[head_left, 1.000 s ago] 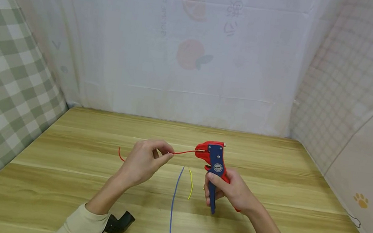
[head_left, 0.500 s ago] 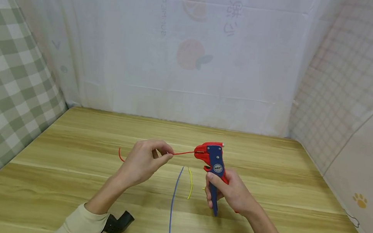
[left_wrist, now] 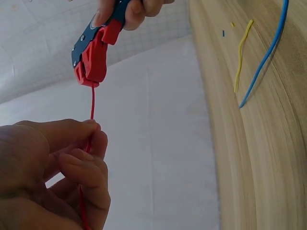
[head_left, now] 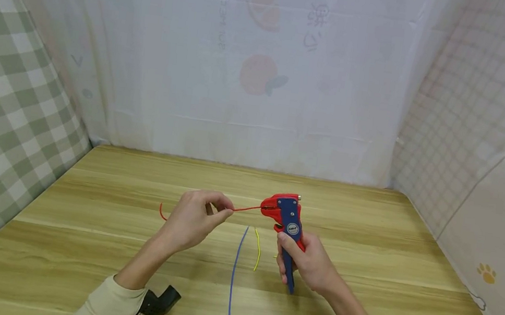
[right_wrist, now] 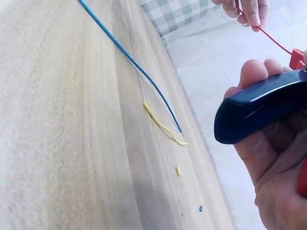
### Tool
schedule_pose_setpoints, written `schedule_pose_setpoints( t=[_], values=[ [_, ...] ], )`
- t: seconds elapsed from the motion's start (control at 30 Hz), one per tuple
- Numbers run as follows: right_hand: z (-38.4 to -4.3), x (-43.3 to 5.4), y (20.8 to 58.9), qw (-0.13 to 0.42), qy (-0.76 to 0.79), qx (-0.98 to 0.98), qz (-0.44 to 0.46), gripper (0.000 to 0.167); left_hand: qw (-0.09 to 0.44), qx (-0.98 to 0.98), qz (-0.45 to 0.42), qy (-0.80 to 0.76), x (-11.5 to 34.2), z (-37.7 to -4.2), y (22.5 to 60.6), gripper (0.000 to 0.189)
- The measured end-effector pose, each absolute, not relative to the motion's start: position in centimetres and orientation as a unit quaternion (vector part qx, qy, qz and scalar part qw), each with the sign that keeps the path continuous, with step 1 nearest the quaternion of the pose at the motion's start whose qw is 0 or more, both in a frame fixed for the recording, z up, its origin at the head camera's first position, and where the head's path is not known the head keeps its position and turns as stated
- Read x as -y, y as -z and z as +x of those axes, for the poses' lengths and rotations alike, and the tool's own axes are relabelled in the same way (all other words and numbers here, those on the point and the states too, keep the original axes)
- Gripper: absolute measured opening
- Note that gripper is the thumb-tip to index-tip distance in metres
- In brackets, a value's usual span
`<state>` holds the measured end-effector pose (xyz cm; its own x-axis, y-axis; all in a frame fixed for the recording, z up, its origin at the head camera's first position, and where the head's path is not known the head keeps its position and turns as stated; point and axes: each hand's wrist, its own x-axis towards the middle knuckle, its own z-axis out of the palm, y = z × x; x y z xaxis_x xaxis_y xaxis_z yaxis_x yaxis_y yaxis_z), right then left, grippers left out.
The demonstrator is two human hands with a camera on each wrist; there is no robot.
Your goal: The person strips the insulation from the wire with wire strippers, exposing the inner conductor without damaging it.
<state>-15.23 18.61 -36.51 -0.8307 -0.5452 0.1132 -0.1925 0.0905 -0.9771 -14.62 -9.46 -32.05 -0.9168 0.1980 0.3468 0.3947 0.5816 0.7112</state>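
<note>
Between thumb and fingers my left hand pinches a red wire. One end of that wire runs into the jaws of a red and blue wire stripper; the other end curls out behind the hand. My right hand grips the stripper by its handles, holding it upright above the table. In the left wrist view the red wire stretches straight from the fingertips to the tool's nose. How deep the wire sits in the jaws is hidden.
On the wooden table lie a long blue wire and a short yellow wire. Small offcuts, one yellow piece and one blue piece, lie beside them. A white curtain hangs behind the table.
The stripper and right hand have shifted slightly left and down, toward the left hand. The stretch of red wire between them looks a little shorter. The left hand has hardly moved.
</note>
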Motion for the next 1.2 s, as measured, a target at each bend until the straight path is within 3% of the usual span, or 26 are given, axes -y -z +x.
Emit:
schedule_pose_setpoints(
  t=[0.17,0.3,0.5,0.77,1.2],
  values=[
    [-15.3,-18.6,36.9,0.102,0.613,-0.746,-0.238,0.047,0.112,0.883,-0.166,0.424,9.3,-14.7,32.1,0.006],
    [-15.3,-18.8,36.9,0.104,0.611,-0.742,-0.255,0.047,0.104,0.884,-0.165,0.425,9.4,-14.7,32.2,0.006],
    [-15.4,-19.1,36.6,0.135,0.614,-0.732,-0.261,0.047,0.092,0.893,-0.162,0.409,9.4,-14.6,32.1,0.006],
    [-15.6,-19.6,36.3,0.196,0.628,-0.698,-0.284,0.03,0.076,0.902,-0.158,0.394,9.4,-14.5,31.9,0.007],
    [-15.8,-20.0,36.2,0.21,0.63,-0.684,-0.301,0.038,0.091,0.906,-0.168,0.379,9.9,-14.4,31.7,0.007]
  ],
)
